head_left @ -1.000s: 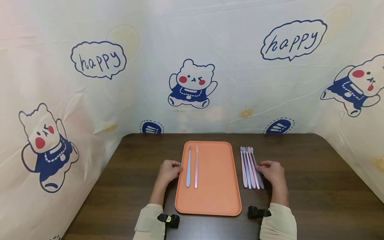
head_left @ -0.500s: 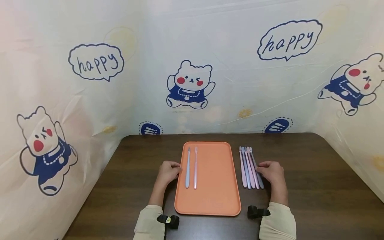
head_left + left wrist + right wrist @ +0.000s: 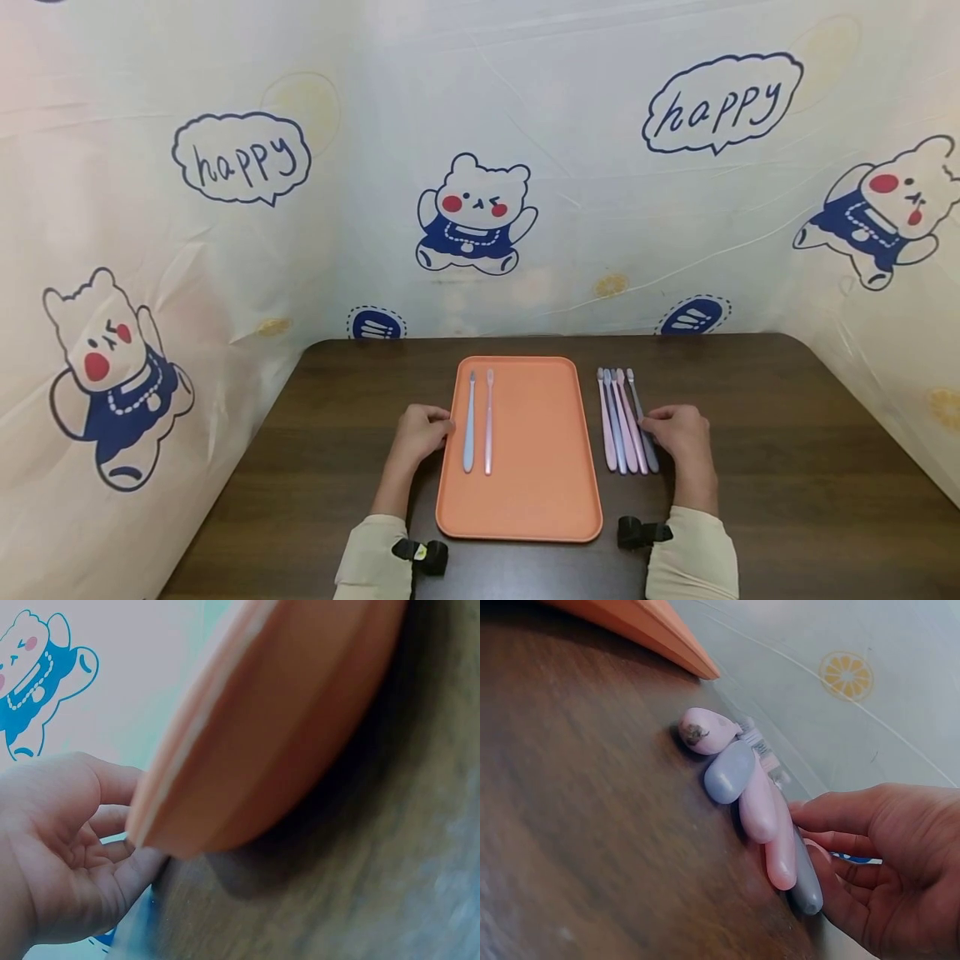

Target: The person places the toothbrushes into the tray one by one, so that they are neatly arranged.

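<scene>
An orange tray lies in the middle of the table, with a blue toothbrush and a pink toothbrush side by side in its left part. My left hand pinches the tray's left rim between thumb and fingers, as the left wrist view shows. Right of the tray, several pink and blue toothbrushes lie in a close row, heads toward the back. At the row's right end, my right hand pinches a grey toothbrush by its handle; its head stands slightly apart from the others.
The dark wooden table ends at a printed cloth that hangs behind it and at both sides. A black strap with a small device sits on the left wrist, and another strap on the right.
The grey toothbrush's head has shifted a little right, leaving a gap beside the row. Both hands stay in nearly the same places. The head view has tilted slightly.
</scene>
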### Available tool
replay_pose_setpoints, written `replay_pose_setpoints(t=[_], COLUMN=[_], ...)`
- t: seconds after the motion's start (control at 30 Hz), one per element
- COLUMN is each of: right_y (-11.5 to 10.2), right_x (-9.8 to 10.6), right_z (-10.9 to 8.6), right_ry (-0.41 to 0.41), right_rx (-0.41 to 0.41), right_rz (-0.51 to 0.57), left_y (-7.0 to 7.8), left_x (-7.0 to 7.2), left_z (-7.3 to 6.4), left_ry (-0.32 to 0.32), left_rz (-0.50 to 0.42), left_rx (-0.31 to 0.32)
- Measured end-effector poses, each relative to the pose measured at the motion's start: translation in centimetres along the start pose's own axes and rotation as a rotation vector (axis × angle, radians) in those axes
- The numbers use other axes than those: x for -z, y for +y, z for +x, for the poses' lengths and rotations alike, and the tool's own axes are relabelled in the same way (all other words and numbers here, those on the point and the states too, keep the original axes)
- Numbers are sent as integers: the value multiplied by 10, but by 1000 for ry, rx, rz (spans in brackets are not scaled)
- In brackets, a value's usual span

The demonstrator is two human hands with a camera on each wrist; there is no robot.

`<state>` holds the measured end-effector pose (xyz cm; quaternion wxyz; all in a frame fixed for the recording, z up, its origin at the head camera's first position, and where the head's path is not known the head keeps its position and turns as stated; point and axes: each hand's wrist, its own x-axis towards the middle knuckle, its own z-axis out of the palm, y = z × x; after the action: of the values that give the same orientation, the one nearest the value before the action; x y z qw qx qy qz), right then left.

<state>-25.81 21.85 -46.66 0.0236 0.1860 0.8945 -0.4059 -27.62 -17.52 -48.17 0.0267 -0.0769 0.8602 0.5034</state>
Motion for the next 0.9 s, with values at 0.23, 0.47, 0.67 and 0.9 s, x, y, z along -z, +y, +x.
replay_pose_setpoints(t=[0.23,0.47,0.67,0.9], right_y=[-1,-2,-2,-3], right_x=[-1,-3,-4,-5], right_z=[-1,-1,1,1], right_ry=[18,32,26,28], right_rx=[-18,-16,-15,-29], right_rz=[-29,-51,-68,-59], left_y=[0,0,-1,1], left_x=[1,1,0,0], left_z=[1,0,0,0], left_ry=[5,-2,-1,1], left_rz=[-9,-7,1,-8], left_rx=[-6,-5,-5,-12])
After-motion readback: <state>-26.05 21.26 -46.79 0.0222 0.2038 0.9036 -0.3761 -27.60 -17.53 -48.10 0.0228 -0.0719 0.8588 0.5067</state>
